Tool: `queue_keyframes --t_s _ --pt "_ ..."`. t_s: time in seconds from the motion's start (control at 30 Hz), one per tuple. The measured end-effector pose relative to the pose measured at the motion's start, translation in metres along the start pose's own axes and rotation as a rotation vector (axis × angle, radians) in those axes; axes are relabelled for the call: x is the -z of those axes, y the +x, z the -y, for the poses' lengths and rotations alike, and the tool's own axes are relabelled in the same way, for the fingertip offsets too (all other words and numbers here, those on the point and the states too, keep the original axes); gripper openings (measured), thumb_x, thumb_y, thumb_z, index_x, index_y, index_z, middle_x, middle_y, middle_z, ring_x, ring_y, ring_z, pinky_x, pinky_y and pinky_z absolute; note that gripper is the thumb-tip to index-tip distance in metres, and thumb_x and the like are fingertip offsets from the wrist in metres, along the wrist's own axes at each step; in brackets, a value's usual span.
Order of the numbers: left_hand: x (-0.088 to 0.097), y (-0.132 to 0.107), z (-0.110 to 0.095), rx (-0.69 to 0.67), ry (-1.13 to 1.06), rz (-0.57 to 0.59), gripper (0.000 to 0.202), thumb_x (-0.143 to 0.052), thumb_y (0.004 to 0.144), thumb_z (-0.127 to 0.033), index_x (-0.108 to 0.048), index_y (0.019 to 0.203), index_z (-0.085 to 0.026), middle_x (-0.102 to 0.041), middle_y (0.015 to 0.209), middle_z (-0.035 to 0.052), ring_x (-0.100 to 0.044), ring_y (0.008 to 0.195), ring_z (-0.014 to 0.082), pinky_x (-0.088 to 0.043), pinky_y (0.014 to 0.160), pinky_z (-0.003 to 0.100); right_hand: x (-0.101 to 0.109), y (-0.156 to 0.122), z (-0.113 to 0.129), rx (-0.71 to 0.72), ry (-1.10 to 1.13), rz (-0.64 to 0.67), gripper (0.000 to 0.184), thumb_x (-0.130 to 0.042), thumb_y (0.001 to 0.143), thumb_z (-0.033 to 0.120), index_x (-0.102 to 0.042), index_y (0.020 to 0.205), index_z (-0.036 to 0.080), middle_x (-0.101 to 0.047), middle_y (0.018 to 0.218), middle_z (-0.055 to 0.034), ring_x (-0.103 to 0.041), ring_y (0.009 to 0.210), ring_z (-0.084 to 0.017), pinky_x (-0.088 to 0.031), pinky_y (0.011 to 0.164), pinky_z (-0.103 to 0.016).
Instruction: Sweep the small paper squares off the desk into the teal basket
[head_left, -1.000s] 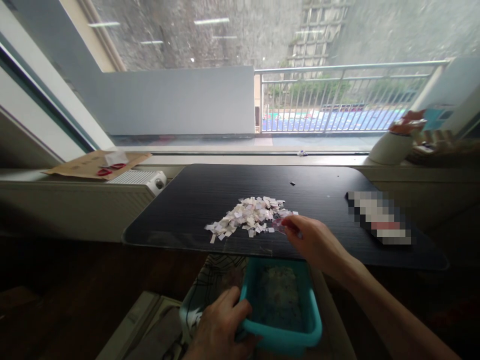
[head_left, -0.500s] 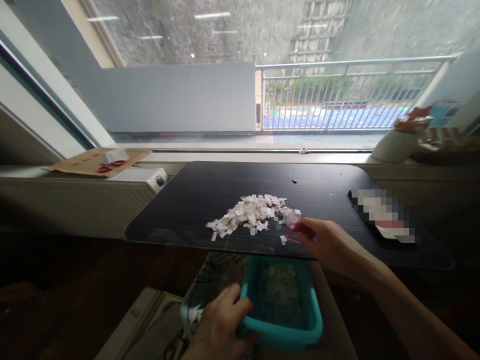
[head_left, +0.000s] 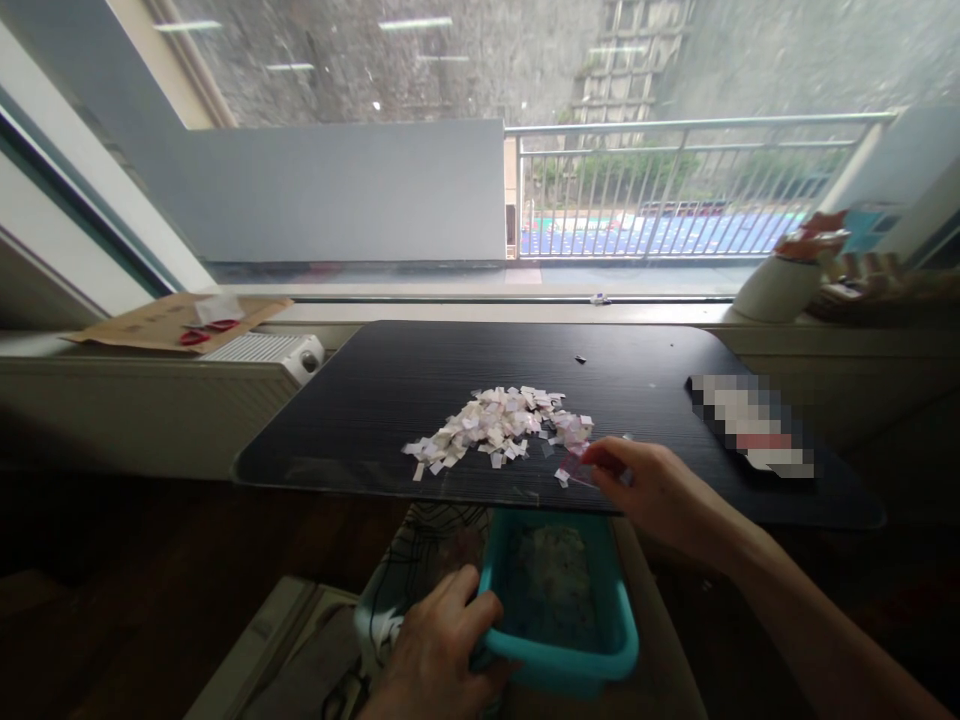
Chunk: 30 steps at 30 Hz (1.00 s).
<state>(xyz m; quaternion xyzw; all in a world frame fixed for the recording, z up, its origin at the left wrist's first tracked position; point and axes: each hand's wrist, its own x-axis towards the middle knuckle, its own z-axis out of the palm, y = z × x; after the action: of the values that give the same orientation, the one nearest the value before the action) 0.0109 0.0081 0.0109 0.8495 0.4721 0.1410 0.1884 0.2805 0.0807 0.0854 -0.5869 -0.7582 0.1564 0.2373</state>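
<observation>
My left hand (head_left: 444, 640) is closed around the left rim of a turquoise plastic basin (head_left: 562, 660), held just below the table's front edge. Small pale pieces lie in the bottom of the basin. Up on the black table (head_left: 337, 410), my right hand (head_left: 654, 488) pinches a thin, see-through pink sheet or card (head_left: 574, 467); its exact kind is unclear. The pink piece touches the right end of a loose heap of small white paper-like squares (head_left: 487, 425), and one stray square (head_left: 562, 478) lies beside it.
On the table's right side lies a dark flat object (head_left: 750, 425), blurred out. Red scissors (head_left: 210, 332) rest on brown paper (head_left: 135, 325) by the window, above a radiator (head_left: 262, 350). A white vase-like pot (head_left: 776, 288) stands on the right sill. Small dark bits (head_left: 580, 359) lie farther back.
The whole view has shifted slightly, so everything sits a little farther left. Both hands keep their grips; the pink piece and the squares near it have barely moved.
</observation>
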Motion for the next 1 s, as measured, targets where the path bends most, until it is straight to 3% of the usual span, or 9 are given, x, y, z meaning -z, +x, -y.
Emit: queue_keyframes --t_s 0.27,0.57,0.73,1.0 --pt "0.004 -0.002 -0.002 0.011 0.008 0.0 0.019 -0.068 0.067 -0.011 -0.053 0.075 -0.02 -0.048 0.084 0.0006 -0.051 0.079 0.0208 -0.035 0.062 0.027 -0.003 0.004 -0.018 -0.14 0.034 -0.025 0.017 -0.052 0.08 0.028 -0.065 0.088 0.021 -0.069 0.074 -0.0007 -0.061 0.065 -0.016 -0.042 0.06 -0.025" --pt "0.001 0.001 -0.003 -0.019 0.006 -0.005 0.022 -0.068 0.063 -0.009 -0.053 0.075 -0.02 -0.049 0.084 0.0005 -0.051 0.079 0.0206 -0.034 0.062 0.027 -0.007 -0.013 0.005 -0.009 0.075 0.02 0.017 -0.049 0.084 0.024 -0.065 0.092 0.023 -0.067 0.073 0.0023 -0.059 0.063 -0.013 -0.041 0.058 -0.022" --pt "0.001 0.002 -0.005 -0.064 -0.021 -0.033 0.02 -0.069 0.065 -0.013 -0.052 0.074 -0.02 -0.048 0.082 0.0006 -0.051 0.077 0.0204 -0.033 0.059 0.026 0.001 -0.011 -0.007 -0.012 -0.059 -0.085 0.022 -0.048 0.086 0.024 -0.066 0.098 0.022 -0.069 0.084 -0.0022 -0.06 0.068 -0.016 -0.042 0.062 -0.025" --pt "0.004 0.006 -0.01 -0.06 -0.033 -0.045 0.023 -0.07 0.064 -0.011 -0.052 0.075 -0.021 -0.048 0.082 0.0 -0.051 0.077 0.0201 -0.034 0.061 0.027 0.008 -0.031 -0.012 -0.022 0.06 -0.026 0.02 -0.05 0.086 0.025 -0.067 0.095 0.023 -0.07 0.081 0.0003 -0.058 0.061 -0.013 -0.044 0.058 -0.022"
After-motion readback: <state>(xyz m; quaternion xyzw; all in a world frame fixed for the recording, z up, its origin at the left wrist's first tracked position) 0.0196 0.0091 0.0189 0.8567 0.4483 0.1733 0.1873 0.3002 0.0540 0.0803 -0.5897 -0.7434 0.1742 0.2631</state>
